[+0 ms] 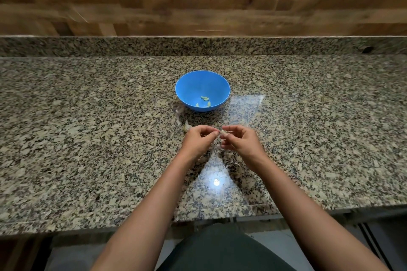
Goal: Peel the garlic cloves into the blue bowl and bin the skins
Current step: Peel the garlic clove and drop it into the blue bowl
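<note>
Garlic clove [224,132], still with some skin on it, is held in the air on the near side of the blue bowl [198,86], not touching it. The right hand [240,141] pinches the garlic clove between thumb and curled fingers. The left hand [198,138] pinches its other end, also with fingers curled. Whether it grips skin or flesh I cannot tell. Inside the bowl lie several peeled cloves [204,98]. Near the bowl's left side, on the granite countertop [88,116], lie another garlic piece [187,127] and a pale scrap, too blurred to name. Beyond the bowl rises a wooden wall [198,13].
</note>
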A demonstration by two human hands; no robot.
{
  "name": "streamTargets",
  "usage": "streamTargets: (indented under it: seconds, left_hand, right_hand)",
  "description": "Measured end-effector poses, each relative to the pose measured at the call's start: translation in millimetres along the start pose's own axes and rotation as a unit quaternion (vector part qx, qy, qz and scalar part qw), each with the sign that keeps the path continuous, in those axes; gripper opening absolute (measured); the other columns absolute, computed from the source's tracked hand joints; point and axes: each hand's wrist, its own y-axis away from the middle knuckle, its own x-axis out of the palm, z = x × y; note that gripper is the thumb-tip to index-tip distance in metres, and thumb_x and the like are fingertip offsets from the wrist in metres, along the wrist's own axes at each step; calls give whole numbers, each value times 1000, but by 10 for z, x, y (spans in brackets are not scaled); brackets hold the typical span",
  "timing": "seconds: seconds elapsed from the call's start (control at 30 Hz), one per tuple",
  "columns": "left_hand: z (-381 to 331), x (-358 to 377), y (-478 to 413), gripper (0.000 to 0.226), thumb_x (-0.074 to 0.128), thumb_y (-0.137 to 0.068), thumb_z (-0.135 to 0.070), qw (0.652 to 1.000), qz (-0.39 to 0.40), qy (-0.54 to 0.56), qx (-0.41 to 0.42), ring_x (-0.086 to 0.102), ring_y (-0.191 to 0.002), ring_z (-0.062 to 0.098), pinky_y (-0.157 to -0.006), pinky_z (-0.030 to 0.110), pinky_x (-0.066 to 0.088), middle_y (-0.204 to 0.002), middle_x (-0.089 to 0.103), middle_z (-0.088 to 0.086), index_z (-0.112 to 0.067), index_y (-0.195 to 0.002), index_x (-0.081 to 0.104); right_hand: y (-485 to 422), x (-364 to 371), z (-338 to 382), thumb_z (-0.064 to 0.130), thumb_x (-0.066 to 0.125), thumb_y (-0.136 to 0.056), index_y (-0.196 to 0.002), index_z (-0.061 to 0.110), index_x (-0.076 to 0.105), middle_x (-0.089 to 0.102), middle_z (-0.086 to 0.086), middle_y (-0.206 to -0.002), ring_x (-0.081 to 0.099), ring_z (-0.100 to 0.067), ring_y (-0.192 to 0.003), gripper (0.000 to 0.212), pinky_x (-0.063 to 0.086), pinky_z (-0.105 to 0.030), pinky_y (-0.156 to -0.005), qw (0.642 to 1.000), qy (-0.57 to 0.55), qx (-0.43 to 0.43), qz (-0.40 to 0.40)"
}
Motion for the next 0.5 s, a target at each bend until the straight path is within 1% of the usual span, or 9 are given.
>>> streamTargets:
  seconds: [0.07, 0.13, 0.2, 0.27, 0.37, 0.43, 0.5]
  left_hand:
    - [-17, -6, -3, 6, 67, -86, -18, 1000, 12, 16, 9, 60, -77, 10, -79, 32, 53, -84, 68, 0, -16, -90, 70]
    - [-39, -10, 8, 8, 67, -86, -16, 999, 15, 27, 13, 59, -75, 10, -71, 25, 52, -83, 68, 1, -12, -91, 70]
    - [-48, -9, 19, 8, 66, -86, -14, 999, 15, 35, 11, 58, -72, 10, -66, 22, 50, -82, 68, 3, -10, -92, 70]
    - [-49, -14, 30, 8, 65, -87, -14, 999, 17, 41, 7, 57, -70, 10, -65, 21, 49, -81, 67, 3, -9, -92, 69]
    - [-53, -32, 38, 7, 64, -88, -14, 999, 24, 41, 4, 55, -66, 10, -65, 25, 49, -77, 66, 2, -10, -91, 69]
    - [-62, -38, 42, 7, 64, -88, -14, 999, 31, 35, 4, 54, -66, 10, -65, 27, 48, -77, 65, 3, -11, -90, 69]
    - [-66, -39, 37, 7, 63, -88, -17, 999, 36, 19, 7, 55, -69, 12, -68, 30, 50, -81, 66, 4, -13, -91, 69]
  right_hand:
    - [-2, 7, 3, 6, 63, -87, -100, 5, 60, 67, -16, -89, 65, -27, -76, 13, 57, -42, -78, 998, 61, -26, -15]
    - [-5, 18, 12, 9, 64, -87, -96, 5, 64, 69, -17, -90, 66, -31, -79, 10, 57, -45, -79, 993, 103, -49, -23]
    - [-7, 24, 25, 8, 63, -87, -96, 3, 66, 69, -19, -90, 66, -30, -80, 11, 56, -46, -79, 991, 119, -59, -25]
    - [-2, 18, 48, 6, 62, -87, -98, 1, 67, 69, -17, -89, 66, -28, -79, 13, 56, -44, -79, 989, 134, -64, -23]
    - [2, -8, 77, 5, 60, -88, -95, 8, 68, 70, -11, -87, 66, -22, -77, 11, 57, -41, -79, 984, 164, -72, -10]
    - [-4, -22, 91, 5, 59, -89, -93, 11, 68, 70, -10, -86, 66, -23, -77, 12, 57, -42, -79, 981, 181, -72, -3]
    - [-17, -26, 108, 6, 58, -90, -94, 10, 69, 70, -12, -87, 65, -26, -77, 13, 56, -46, -78, 977, 202, -73, -1]
